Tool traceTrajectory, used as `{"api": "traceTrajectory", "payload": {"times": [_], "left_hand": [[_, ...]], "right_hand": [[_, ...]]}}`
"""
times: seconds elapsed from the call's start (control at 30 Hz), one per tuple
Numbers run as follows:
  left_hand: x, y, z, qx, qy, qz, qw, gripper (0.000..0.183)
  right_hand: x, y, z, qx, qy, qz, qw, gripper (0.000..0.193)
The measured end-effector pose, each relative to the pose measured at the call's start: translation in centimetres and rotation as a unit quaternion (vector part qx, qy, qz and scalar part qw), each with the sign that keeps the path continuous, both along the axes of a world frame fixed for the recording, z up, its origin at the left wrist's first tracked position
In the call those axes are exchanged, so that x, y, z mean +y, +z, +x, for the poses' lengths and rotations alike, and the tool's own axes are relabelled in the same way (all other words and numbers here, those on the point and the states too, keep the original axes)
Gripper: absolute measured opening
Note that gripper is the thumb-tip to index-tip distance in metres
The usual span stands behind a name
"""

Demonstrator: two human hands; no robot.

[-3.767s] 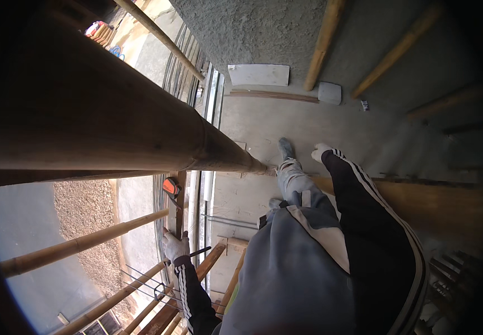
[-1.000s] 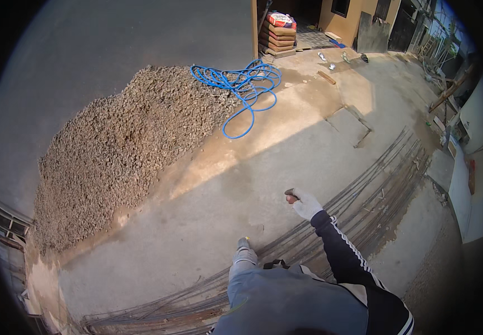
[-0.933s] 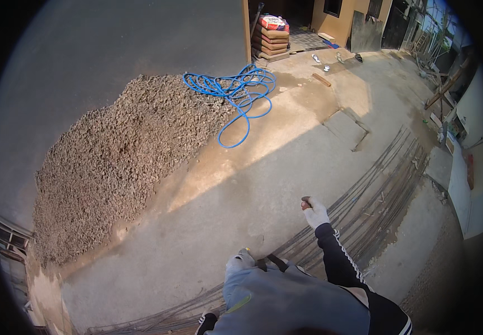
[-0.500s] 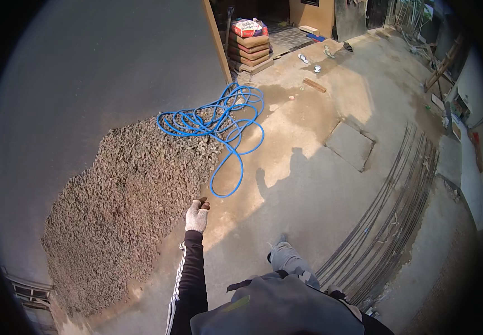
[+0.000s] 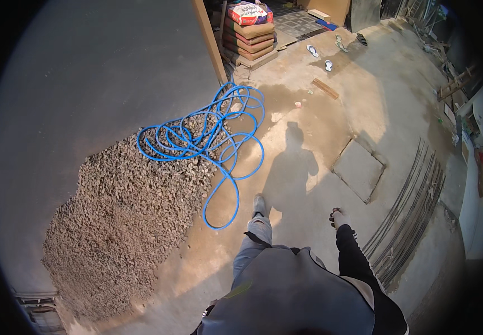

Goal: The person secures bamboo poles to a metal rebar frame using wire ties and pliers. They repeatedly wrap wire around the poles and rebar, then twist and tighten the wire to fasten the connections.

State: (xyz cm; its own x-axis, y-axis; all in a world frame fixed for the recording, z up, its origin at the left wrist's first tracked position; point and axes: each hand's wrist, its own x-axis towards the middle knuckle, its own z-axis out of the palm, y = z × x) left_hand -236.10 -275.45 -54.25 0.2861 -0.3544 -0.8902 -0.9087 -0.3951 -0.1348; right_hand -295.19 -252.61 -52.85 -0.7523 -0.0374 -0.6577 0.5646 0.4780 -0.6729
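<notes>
My right hand (image 5: 338, 218) swings out over the concrete, in a light glove with bare fingertips. Its fingers are loosely bent and apart, and I see nothing in them. The metal rods lie nearest to it, on its right. Only a bit of striped sleeve shows on my left side, beside the dark apron; my left hand is out of sight. Ahead on the left, a blue hose (image 5: 234, 146) lies in loose coils, partly on a gravel heap (image 5: 124, 223). My left foot (image 5: 260, 205) is stretched forward, close to the lowest loop of the hose.
Stacked sacks (image 5: 250, 34) stand by the doorway. Slippers (image 5: 328, 65) and a wooden piece (image 5: 325, 88) lie ahead. A square slab (image 5: 358, 169) is set in the floor. Long thin rods (image 5: 406, 218) lie on the right. A grey wall (image 5: 107, 72) borders the gravel.
I have stepped forward, so the hose and gravel sit nearer. My left hand has dropped out of view, and my right hand has swung forward into it. My left foot now leads.
</notes>
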Motion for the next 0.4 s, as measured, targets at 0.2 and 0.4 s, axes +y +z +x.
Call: {"api": "traceTrajectory", "payload": {"times": [0.2,0.4], "left_hand": [[-25.3,-4.6,-30.9,0.187,-0.098,-0.163,0.964,0.037],[-49.9,6.3,-73.9,0.44,-0.288,-0.329,0.785,0.028]], "right_hand": [[-9.3,0.5,-10.0,-0.063,0.059,0.05,0.995,0.016],[-13.0,-7.5,-17.9,-0.144,-0.05,0.026,0.988,0.027]]}}
